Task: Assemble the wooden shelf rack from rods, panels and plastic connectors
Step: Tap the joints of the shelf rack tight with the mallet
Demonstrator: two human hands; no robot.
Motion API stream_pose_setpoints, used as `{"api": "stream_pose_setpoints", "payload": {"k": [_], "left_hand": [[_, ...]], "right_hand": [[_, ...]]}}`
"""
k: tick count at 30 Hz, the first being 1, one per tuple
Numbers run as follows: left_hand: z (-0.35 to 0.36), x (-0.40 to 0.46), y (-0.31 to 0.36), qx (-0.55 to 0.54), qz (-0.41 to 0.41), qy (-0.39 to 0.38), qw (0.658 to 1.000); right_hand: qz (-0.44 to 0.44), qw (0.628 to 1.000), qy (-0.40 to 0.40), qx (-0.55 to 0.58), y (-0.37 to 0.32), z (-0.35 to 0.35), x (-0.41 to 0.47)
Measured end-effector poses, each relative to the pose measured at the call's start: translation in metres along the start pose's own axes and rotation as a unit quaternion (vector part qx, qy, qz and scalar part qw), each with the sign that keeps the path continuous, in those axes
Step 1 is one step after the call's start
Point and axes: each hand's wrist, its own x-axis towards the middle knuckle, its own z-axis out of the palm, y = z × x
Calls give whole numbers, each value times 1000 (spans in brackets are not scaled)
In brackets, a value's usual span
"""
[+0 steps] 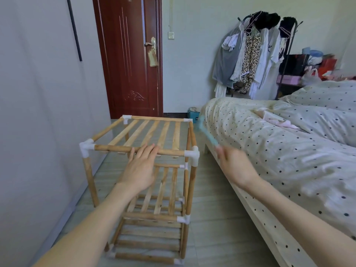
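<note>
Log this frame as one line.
rack: standing, tiers in | left hand: flat on front top rod | right hand: gripping blurred blue tool

No text, label or number is legible anywhere in this view

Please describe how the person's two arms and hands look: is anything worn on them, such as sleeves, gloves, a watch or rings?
Both forearms are bare as far as the frame shows; no sleeve is visible. The left hand wears no glove, watch or ring that shows. The right hand is motion-blurred, also gloveless, with a bare wrist. No markings are visible on either arm.
</note>
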Motion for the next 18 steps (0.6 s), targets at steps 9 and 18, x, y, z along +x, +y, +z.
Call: {"api": "stream_pose_setpoints", "payload": {"k": [9, 18], "left_hand": [[-3, -2, 2, -20, -4, -5, 1000], [1, -2, 2, -27, -6, 0, 1000]], "right_hand": [[30, 999, 13, 11, 3, -14, -2], [39, 995, 58, 65, 4, -13, 1]]}}
